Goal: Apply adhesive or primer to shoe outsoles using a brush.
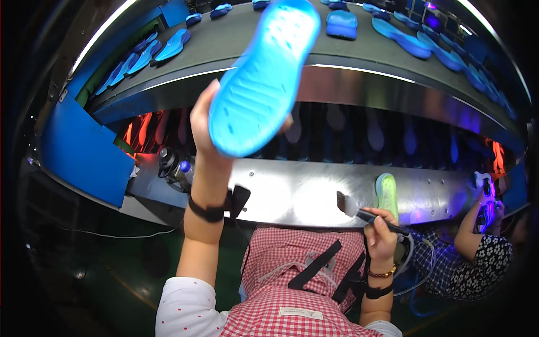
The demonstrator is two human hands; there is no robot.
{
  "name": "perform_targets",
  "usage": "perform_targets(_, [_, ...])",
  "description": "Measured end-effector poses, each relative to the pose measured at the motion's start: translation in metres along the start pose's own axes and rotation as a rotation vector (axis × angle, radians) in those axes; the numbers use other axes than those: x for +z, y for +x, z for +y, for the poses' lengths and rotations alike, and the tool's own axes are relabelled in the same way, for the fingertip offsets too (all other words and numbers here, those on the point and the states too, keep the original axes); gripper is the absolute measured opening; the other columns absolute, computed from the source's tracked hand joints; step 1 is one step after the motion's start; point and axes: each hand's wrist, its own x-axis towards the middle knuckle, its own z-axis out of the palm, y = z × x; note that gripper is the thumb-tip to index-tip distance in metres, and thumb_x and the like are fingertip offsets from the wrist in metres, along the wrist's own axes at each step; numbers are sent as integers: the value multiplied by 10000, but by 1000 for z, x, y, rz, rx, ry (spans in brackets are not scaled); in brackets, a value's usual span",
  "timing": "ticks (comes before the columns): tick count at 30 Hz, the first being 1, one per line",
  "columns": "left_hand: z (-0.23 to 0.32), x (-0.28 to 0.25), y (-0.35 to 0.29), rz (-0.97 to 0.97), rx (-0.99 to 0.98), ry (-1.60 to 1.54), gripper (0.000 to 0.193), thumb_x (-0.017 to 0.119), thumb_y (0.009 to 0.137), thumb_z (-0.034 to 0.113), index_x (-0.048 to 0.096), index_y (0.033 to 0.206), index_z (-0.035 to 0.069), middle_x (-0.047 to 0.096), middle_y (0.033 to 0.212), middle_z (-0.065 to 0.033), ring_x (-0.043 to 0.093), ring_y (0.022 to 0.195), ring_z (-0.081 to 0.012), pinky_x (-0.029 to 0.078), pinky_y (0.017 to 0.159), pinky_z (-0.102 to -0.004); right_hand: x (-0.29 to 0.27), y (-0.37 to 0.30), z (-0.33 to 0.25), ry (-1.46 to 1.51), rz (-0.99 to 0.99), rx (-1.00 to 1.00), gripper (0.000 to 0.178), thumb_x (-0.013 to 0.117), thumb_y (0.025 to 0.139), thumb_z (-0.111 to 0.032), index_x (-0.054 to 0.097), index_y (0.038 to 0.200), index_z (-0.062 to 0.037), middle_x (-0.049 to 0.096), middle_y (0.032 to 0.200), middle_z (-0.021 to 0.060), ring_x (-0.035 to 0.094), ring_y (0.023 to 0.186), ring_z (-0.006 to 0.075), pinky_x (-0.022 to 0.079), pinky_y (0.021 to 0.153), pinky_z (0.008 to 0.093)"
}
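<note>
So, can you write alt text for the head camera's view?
A person's left hand holds up a blue shoe sole; the right hand grips a dark-handled tool near a pale green sole on a metal bench. More blue soles lie beyond.

Blue sole (pixel 255 90) obstructs above; metal ledge (pixel 281 194) lies open midway.

most fingers of the left hand (pixel 203 121) were concealed behind the blue sole (pixel 252 92). the right hand (pixel 382 238) obscured the lower end of the pale green sole (pixel 386 191). the tip of the black-handled tool (pixel 387 221) was blurred. lettering on the apron label (pixel 300 313) was too small to read. the rear sole (pixel 261 4) was truncated by the top edge.
</note>
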Motion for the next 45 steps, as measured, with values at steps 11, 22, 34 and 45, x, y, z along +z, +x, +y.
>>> perform_targets(11, [-5, -68, 161, 677, 578, 1859, 564, 581, 768, 239, 426, 1226, -51, 380, 1276, -269, 418, 1163, -377, 333, 982, -382, -21, 7, 20, 109, 57, 101, 216, 508, 857, -71, 527, 1035, 50, 588, 1043, 210, 460, 477, 91, 384, 470, 197])
perform_targets(22, [-10, -42, 95, 386, 1016, 1502, 292, 602, 781, 217, 578, 948, -21, 567, 982, -142, 559, 855, -255, 436, 792, -339, -18, 5, 16, -112, 107, 18, 246, 563, 735, 76, 584, 978, 43, 602, 1021, 203, 601, 881, 214, 453, 832, 289])
perform_targets(34, [-80, -64, -125, 133, -384, -299, 738, 549, 779, 449, 324, 1273, -51, 486, 1176, -248, 512, 1064, -366, 398, 933, -483, -3, 33, 11, -22, 38, 10, 221, 575, 735, 19, 591, 952, 54, 603, 1001, 204, 580, 943, 231, 407, 918, 346])
perform_targets(45, [-175, -65, -148, 462, -361, -301, 980, 99, 725, 795, 354, 1282, 30, 526, 1104, -225, 538, 1001, -356, 433, 871, -480, 44, 64, 58, -375, -182, 182, 200, 654, 752, -18, 632, 945, 33, 654, 889, 97, 605, 816, 121, 477, 752, 229])
